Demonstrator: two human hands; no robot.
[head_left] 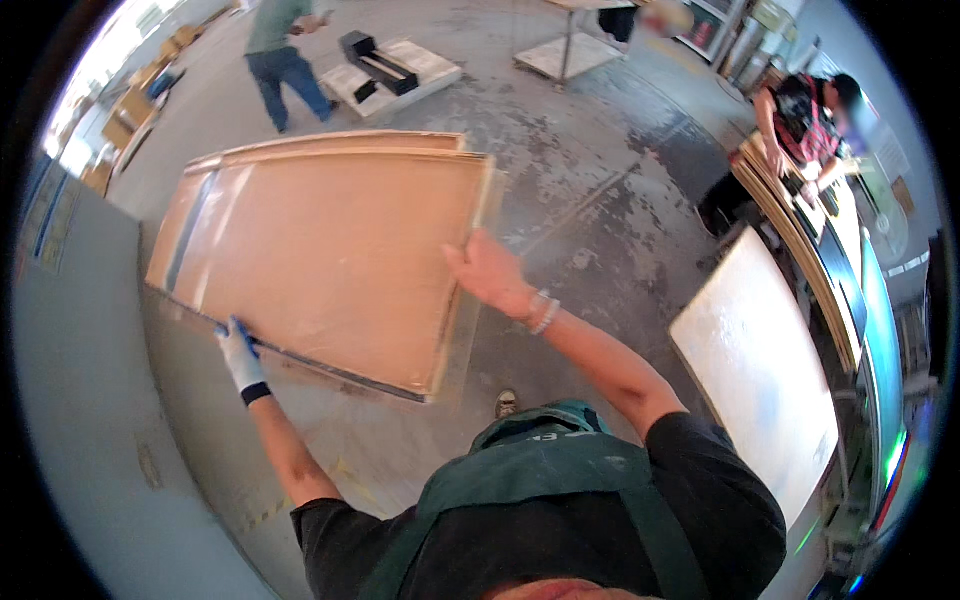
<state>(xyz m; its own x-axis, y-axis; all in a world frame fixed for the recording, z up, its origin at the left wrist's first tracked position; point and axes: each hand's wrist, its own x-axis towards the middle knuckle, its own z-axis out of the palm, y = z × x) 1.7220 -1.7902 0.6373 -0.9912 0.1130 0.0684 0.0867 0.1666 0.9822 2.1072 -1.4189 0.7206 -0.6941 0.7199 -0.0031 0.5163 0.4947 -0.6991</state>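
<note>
A large, shallow brown wooden panel (pixel 330 260) with a raised rim lies tilted in front of me, a dark strip along its near edge and another near its left end. My left hand (pixel 240 358), in a white and blue glove, grips the near edge toward the left, fingers over the rim. Bare but for a beaded bracelet, my right hand (pixel 488 272) is closed on the panel's right edge. Its thumb side shows on top; the other fingertips are hidden. Behind the far edge, a second similar panel (pixel 340 143) shows partly; what supports both is hidden.
A grey wall (pixel 90 380) runs close on my left. To my right stands a white-topped table (pixel 765 370), with a person (pixel 805 130) at a stack of boards (pixel 800 250) beyond. Another person (pixel 285 60) stands far left near a low pallet (pixel 420 70).
</note>
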